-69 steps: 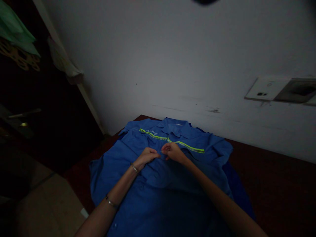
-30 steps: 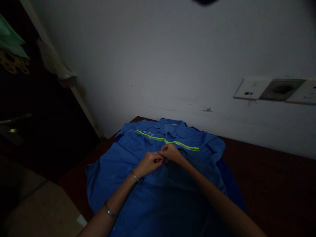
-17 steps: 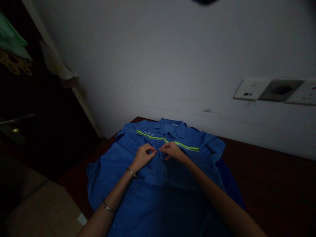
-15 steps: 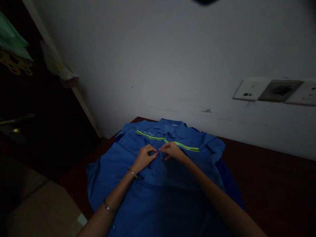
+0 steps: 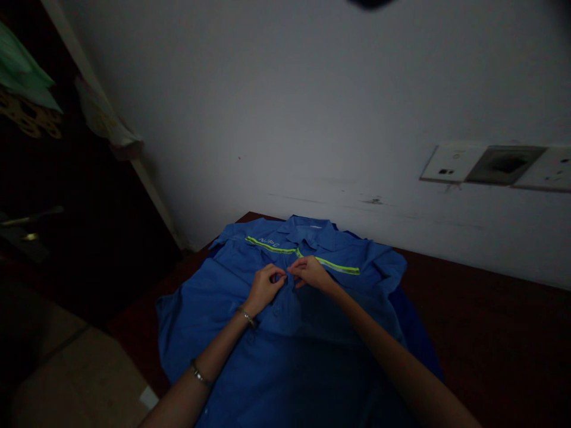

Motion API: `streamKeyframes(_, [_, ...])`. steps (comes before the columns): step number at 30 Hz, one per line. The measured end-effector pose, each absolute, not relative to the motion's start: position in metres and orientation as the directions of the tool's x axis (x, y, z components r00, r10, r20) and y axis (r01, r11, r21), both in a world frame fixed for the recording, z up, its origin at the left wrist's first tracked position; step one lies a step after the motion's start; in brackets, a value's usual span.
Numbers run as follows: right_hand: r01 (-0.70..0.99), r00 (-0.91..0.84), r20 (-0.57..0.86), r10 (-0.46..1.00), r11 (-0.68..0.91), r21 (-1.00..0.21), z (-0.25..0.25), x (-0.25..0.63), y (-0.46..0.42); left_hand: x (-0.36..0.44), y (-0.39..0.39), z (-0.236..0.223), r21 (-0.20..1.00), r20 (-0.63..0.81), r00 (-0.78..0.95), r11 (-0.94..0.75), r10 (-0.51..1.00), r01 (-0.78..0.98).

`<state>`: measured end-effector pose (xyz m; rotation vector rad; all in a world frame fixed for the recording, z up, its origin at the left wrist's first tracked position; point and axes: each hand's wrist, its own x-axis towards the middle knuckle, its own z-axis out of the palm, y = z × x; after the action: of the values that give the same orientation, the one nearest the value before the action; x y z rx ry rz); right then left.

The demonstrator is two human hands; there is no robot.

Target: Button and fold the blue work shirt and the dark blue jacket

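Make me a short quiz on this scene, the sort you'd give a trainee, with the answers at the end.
1. True or false: the left hand belongs to the arm that wears bracelets.

2. What lies beneath the right hand?
A) a green cloth
B) a blue shirt
C) a white bag

3. What bright colour stands out in the stripe across the shirt's chest?

Key:
1. True; two bracelets show on the left arm.
2. B.
3. Yellow-green.
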<state>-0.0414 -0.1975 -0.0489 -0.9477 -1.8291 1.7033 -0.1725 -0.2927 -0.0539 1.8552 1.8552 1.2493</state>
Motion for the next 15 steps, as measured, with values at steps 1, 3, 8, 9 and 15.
streamKeyframes(1, [0.168, -0.657, -0.112, 0.746, 0.000, -0.986, -0.0494, -0.0416, -0.1975, -0.1724, -0.2925, -0.0545, 0.694, 0.391, -0.175, -0.165, 0.904, 0.701])
streamKeyframes(3, [0.169, -0.657, -0.109, 0.746, 0.004, -0.986, -0.0503, -0.0418, -0.1976, -0.1724, -0.2920, -0.0560, 0.699, 0.393, -0.185, -0.162, 0.901, 0.697])
streamKeyframes(8, [0.130, -0.655, -0.066, 0.753, 0.026, -0.991, -0.0524, -0.0428, -0.1989, -0.1725, -0.2906, -0.0615, 0.692, 0.421, -0.203, -0.169, 0.884, 0.702])
streamKeyframes(9, [0.122, -0.652, -0.058, 0.756, 0.029, -0.992, -0.0529, -0.0430, -0.1992, -0.1724, -0.2905, -0.0625, 0.686, 0.429, -0.206, -0.169, 0.880, 0.708])
streamKeyframes(15, [0.098, -0.647, -0.050, 0.761, 0.017, -0.995, -0.0551, -0.0441, -0.2005, -0.1699, -0.2929, -0.0640, 0.627, 0.467, -0.171, -0.189, 0.867, 0.755])
